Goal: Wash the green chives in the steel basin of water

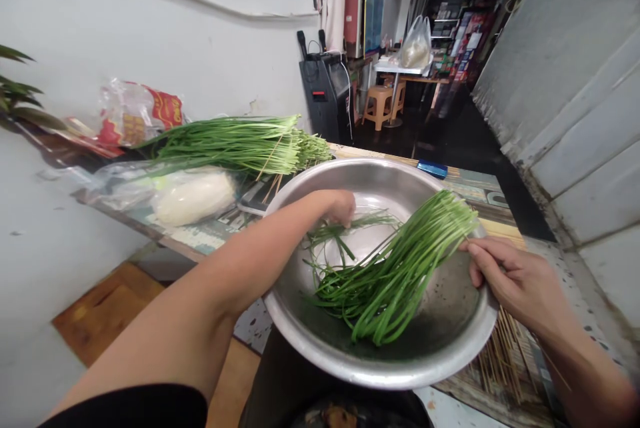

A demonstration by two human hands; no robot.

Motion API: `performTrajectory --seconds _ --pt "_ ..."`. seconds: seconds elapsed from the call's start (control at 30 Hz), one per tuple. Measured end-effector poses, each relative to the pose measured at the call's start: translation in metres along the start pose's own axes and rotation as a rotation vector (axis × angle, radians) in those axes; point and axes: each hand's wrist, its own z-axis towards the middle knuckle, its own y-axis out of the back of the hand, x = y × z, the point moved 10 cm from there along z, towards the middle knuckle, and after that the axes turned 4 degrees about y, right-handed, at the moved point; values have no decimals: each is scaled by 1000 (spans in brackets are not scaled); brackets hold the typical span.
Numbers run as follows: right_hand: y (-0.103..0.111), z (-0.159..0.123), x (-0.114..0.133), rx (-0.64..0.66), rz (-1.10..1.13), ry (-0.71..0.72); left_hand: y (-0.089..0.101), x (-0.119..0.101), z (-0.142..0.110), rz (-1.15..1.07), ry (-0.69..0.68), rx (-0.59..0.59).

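A big steel bowl (300, 328) sits in front of me with a bunch of green chives (400, 268) lying across it. My left hand (340, 207) reaches into the bowl from the left, fingers curled down onto a few loose chive strands (334, 236). My right hand (510, 276) rests at the bowl's right rim, its fingers pinched on the near end of the chive bunch.
A larger bundle of chives (235, 145) lies on the table behind the bowl. A white vegetable in a plastic bag (193, 196) lies beside it, with red-printed bags (137, 115) further back. Bamboo skewers (500, 355) lie under the bowl's right side. A grey wall (575, 81) stands at the right.
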Motion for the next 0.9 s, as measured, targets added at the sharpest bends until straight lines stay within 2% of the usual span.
performTrajectory --seconds 0.07,0.13,0.2,0.27,0.33,0.43,0.57,0.73,0.9 --pt "0 0 -1 -11 0 3 3 -11 -4 -176 -113 14" --pt "0 -1 -3 -19 -3 0 18 -19 -7 -331 -204 -65" --pt "-1 -1 -5 -13 -3 -5 30 -19 -8 -363 -197 -154" --pt "-1 -2 -5 -7 0 -7 36 -14 -8 -267 -111 -218" --pt "0 -1 -4 -13 3 -8 43 -12 -10 -27 -27 -305" --pt "2 -1 -2 -27 1 -11 51 -19 -18 325 22 -396" --pt "2 -1 0 -24 -8 -1 39 -17 -20 360 72 -265" --pt "1 -1 -2 -18 0 -15 31 -16 -13 431 63 -262" --pt "1 -1 -1 -14 15 -17 12 2 0 463 131 -89"
